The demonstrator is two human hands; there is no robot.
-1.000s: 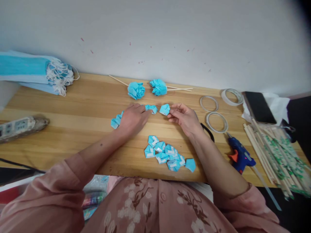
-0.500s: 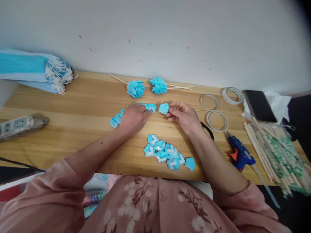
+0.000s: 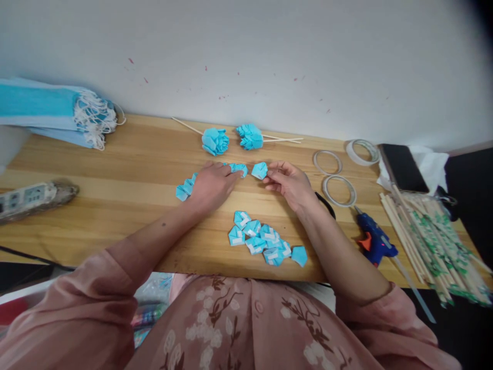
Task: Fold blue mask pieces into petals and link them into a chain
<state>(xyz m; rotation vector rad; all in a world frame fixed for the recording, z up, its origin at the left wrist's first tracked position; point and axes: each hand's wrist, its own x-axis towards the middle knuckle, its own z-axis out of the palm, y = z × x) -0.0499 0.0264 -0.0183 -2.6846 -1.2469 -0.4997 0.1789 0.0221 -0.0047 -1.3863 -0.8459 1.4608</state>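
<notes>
My left hand point(image 3: 215, 184) lies over a row of overlapping blue folded paper petals point(image 3: 185, 188). Its fingers and thumb press on the row near the right end, and the palm hides the middle. Between the thumb and fingertips of my right hand point(image 3: 290, 182) is a single blue paper petal point(image 3: 259, 170), a small gap away from the row. Closer to me lies a loose cluster of several similar petals point(image 3: 254, 237), most bearing white tape strips. One plain blue petal point(image 3: 299, 256) sits at the cluster's right end.
Two blue paper roses point(image 3: 214, 141) on sticks lie behind my hands. To the right are tape rolls point(image 3: 339, 191), a blue glue gun point(image 3: 373, 236), a phone point(image 3: 403, 167) and wooden sticks point(image 3: 439, 246). A power strip point(image 3: 31, 199) and folded blue paper point(image 3: 42, 105) are at the left.
The view has shifted slightly, so things on the right appear a little further left. Both hands keep nearly the same pose, with the single petal still in my right fingers.
</notes>
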